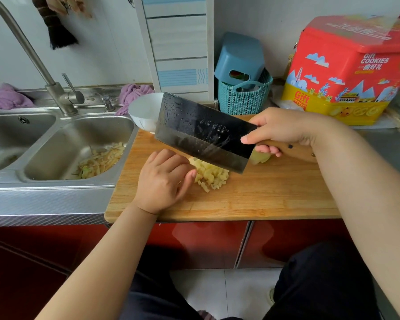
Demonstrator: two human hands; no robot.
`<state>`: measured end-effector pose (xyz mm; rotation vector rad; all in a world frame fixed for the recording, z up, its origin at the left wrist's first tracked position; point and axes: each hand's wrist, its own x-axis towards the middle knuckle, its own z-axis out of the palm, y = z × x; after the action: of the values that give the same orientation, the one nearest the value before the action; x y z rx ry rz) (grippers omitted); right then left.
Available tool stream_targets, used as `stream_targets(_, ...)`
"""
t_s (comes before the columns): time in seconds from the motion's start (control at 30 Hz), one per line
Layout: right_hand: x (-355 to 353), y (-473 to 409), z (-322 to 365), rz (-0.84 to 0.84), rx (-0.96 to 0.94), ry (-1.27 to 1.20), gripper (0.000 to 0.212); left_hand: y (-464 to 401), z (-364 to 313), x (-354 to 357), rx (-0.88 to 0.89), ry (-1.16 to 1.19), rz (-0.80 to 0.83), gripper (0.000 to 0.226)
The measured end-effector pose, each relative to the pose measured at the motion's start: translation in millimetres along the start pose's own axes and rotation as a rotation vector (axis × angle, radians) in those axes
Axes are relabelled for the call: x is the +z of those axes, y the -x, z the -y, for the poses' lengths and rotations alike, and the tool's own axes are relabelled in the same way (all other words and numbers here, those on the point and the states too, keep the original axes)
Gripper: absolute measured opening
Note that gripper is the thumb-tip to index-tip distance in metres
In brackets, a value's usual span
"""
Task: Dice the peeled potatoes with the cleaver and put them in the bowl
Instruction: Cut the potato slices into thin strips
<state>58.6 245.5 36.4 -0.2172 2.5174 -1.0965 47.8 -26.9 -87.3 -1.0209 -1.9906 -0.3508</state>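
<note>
- Where the counter drops to the left of the board, the steel sink has two basins; its right basin holds a heap of pale potato peelings against the near wall.
- On the counter at far right stands a red and yellow cookie tin, lid on; what it holds cannot be told.
- Between tin and wall sits a teal woven basket with a blue plastic box tilted inside it.
- Near the far left corner of the wooden cutting board is the white bowl, partly hidden by the blade; no contents show in it.
- Diced potato lies in a pile mid-board, with an uncut piece just under the handle.
- Right hand is wrapped round the handle of the cleaver, blade raised over the pile, thumb against its flat.
- Left hand rests palm down on the board, fingers relaxed, touching the dice.
</note>
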Motion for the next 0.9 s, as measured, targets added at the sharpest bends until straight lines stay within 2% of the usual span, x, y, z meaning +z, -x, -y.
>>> stream_targets(0.1, 0, 1, -1, -0.001, -0.001, -0.019, 0.021, 0, -1, -3, -0.014, -0.026, -0.042, 0.028)
stream_targets(0.3, -1, 2, -3, -0.031, 0.032, -0.087, 0.020, 1, 0, 4, 0.021, 0.006, 0.044, 0.029)
stream_targets(0.4, -5, 1, -3, -0.061, 0.039, -0.097, 0.020, 0, 1, 5, -0.052, 0.006, 0.003, 0.031)
stream_targets(0.5, -9, 1, -3, -0.036, 0.039, -0.034, 0.023, -2, 1, -1, -0.262, 0.067, -0.157, 0.027)
stream_targets(0.6, -9, -1, -5, 0.079, 0.053, 0.016, 0.028, -1, 8, -8, -0.597, 0.149, -0.403, 0.017)
stream_targets(0.67, -5, -5, -6, 0.163, 0.044, 0.075, 0.021, 0, 14, -10, -0.836, 0.244, -0.532, 0.008)
stream_targets(0.73, -2, -10, -8, 0.247, 0.033, 0.124, 0.014, 0, 16, -12, -0.997, 0.343, -0.598, 0.006)
stream_targets(0.83, 4, -19, -9, 0.353, 0.043, 0.171, 0.017, 0, 19, -13, -1.068, 0.413, -0.624, 0.010)
stream_targets(0.9, 7, -23, -10, 0.386, 0.050, 0.179, 0.011, 1, 20, -13, -1.060, 0.416, -0.600, 0.013)
